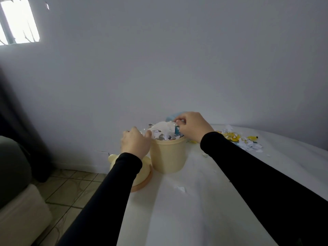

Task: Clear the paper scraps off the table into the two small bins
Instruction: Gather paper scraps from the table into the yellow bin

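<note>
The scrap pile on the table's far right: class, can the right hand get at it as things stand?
Probably yes. The right hand is at the cream bin's heaped top, and only bare table lies between it and the scrap pile.

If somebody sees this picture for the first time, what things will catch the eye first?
First, the cream bin near the table's left edge, heaped with paper scraps; the left hand and the right hand are both at its top. Then a pile of white and yellow scraps lying on the white table, to the right.
</note>
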A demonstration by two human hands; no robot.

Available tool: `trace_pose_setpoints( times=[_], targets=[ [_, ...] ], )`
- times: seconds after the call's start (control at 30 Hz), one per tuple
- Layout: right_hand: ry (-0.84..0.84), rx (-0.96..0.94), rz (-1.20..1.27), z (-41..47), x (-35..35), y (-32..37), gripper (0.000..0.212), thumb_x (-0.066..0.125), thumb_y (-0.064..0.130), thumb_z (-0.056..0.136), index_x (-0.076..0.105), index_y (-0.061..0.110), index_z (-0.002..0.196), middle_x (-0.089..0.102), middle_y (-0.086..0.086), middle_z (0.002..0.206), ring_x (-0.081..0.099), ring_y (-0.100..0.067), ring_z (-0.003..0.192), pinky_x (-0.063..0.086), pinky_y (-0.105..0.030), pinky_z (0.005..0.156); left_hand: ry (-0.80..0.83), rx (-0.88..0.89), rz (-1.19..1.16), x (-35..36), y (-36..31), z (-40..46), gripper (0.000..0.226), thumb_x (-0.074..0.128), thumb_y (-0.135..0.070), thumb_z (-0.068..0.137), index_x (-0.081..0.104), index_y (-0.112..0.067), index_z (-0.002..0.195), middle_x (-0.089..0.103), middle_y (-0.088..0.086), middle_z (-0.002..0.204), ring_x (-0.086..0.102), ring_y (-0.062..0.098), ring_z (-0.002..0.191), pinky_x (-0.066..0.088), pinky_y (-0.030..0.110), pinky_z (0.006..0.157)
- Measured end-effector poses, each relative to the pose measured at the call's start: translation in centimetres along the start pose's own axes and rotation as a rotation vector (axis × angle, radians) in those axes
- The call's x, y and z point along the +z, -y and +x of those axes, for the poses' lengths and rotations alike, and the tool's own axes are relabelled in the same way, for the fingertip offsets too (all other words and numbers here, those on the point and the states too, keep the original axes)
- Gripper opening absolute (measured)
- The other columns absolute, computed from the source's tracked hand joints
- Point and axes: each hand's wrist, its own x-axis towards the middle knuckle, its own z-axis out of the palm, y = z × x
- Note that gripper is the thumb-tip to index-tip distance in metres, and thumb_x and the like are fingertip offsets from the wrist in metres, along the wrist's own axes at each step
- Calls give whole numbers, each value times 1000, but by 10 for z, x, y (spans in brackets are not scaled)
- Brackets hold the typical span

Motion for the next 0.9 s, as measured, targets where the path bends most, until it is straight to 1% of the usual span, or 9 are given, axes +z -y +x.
trace_pose_setpoints(
  times=[0.1,0.17,0.27,0.4,0.5,0.63,0.77,0.83,0.9],
  targets=[
    [51,-17,36,-2,-7,1,28,52,24,95,66,15,118,66,-3,118,60,-17,105,43,-23,87,-26,62,-72,6,-4,0,30,43,-29,93,54,-8,73,62,21,87,48,29,76,37,33,65],
    [132,-31,16,-3,-9,4,34,63,30,89,64,21,122,64,0,119,59,-14,104,39,-20,85,-74,118,-74,6,-11,-2,25,48,-25,91,56,-12,70,62,10,78,54,29,79,43,32,69],
    [206,-39,-101,-1,-6,8,37,66,25,88,63,21,125,64,-2,120,60,-17,109,41,-21,87,-110,223,8,9,-24,0,21,53,-22,89,71,-14,83,70,6,86,61,29,88,49,34,79],
    [248,-69,-188,5,6,6,29,63,20,91,67,15,119,66,-5,121,59,-19,114,43,-23,92,-18,226,132,18,-28,14,23,50,-11,80,59,-15,59,60,5,68,52,30,69,37,26,59],
    [261,-85,-169,6,10,5,28,59,17,92,66,12,119,65,-7,123,60,-20,113,43,-25,95,37,217,120,17,-23,21,28,51,-10,78,50,-16,51,47,3,55,42,27,63,34,26,55],
    [172,-87,-51,7,0,1,26,61,21,91,69,16,115,67,-3,117,61,-12,96,41,-14,78,-19,267,22,11,-18,26,27,51,-15,81,51,-21,55,43,1,59,39,21,65,40,30,60],
    [47,-136,-35,-2,-7,-6,24,62,26,89,70,19,111,58,-2,122,55,-16,109,36,-18,87,-134,329,-66,5,-14,9,20,54,-21,87,73,-19,91,66,4,88,54,23,95,42,28,83],
    [-41,-152,4,-12,-7,-12,24,60,25,91,70,19,111,57,-2,119,55,-15,105,36,-19,86,-265,399,-111,4,-15,-14,19,55,-22,88,69,-17,101,56,-1,92,51,18,97,36,24,80],
    [-158,-138,55,-25,-5,-22,22,56,22,93,68,18,111,58,-3,113,56,-15,99,38,-20,86,-350,497,-131,12,-13,-40,12,59,-20,87,67,-17,96,50,-3,86,49,17,87,36,24,75]
  ],
)
